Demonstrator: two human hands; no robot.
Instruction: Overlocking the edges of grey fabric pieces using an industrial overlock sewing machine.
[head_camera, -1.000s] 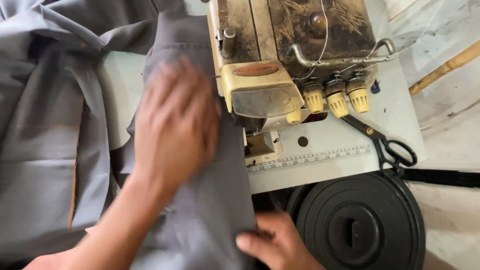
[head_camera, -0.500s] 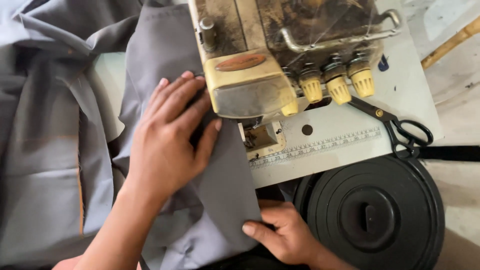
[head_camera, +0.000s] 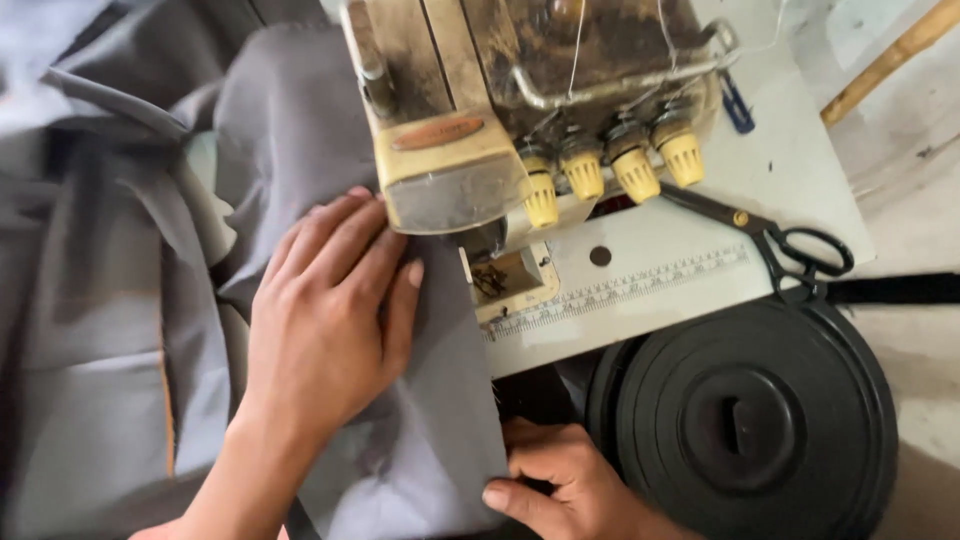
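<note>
Fabric (head_camera: 290, 140) grey, smooth, flat under hands.

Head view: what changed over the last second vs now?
The left hand, flat on the grey fabric, slid down the cloth towards the person, fingertips now beside the presser foot area. The right hand stayed pinching the fabric's near edge. The camera shifted, so the sewing machine sits differently in frame. Scissors and the black round disc stayed put.
</note>
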